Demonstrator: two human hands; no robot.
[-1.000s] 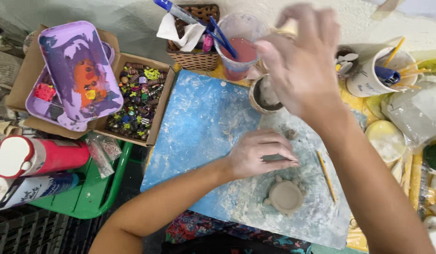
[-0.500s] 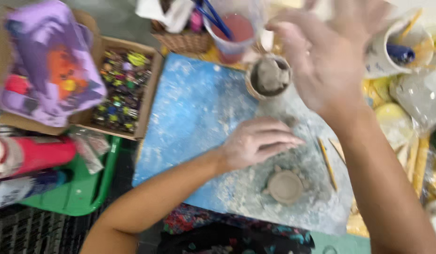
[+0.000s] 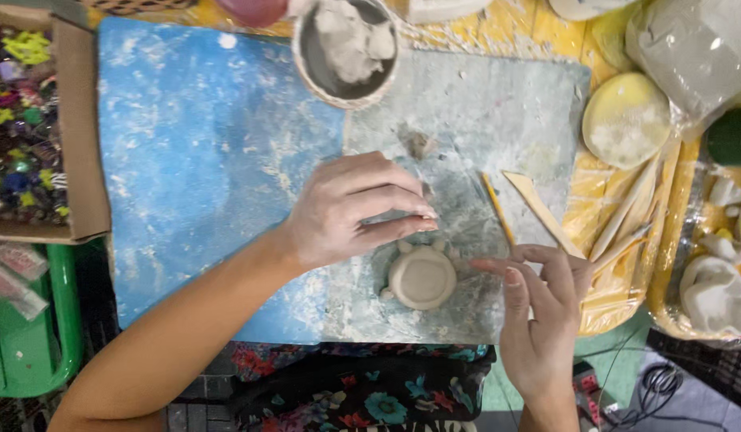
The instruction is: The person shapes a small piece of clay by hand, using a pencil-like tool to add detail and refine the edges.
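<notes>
While both hands (image 3: 350,212) (image 3: 538,320) hover with loose, empty fingers beside the soft clay disc (image 3: 421,277), a careless press might dent it.

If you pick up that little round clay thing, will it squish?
Probably. The clay piece looks wet and soft, so fingers would likely dent it. Its small nubs seem fragile. Being flat, it likely won't roll, and may stick to the board.

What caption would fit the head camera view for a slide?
Left hand and right hand flank a small round clay piece on a blue work board, clay-filled bowl above.
</notes>
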